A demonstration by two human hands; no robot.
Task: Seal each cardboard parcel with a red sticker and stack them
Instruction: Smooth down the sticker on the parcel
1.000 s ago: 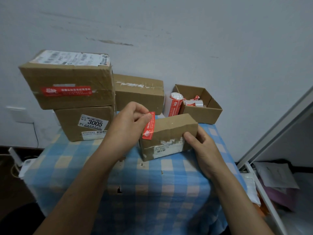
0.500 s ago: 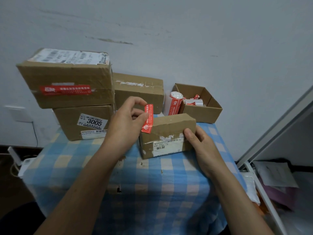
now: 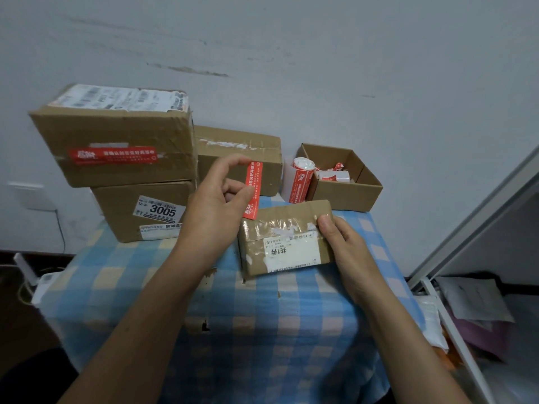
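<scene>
Our left hand [image 3: 215,196] pinches the red sticker [image 3: 253,189] upright by the upper left corner of the small cardboard parcel [image 3: 284,237], which lies on the checked tabletop [image 3: 262,316] with our right hand [image 3: 342,243] gripping its right end (two stacked parcels [image 3: 116,141] stand back left).

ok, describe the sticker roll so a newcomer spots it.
Start at the blue-checked table, back right corner, where an open cardboard box sits. The sticker roll stands upright outside its left wall. It is the only white-and-red cylinder in view.
</scene>
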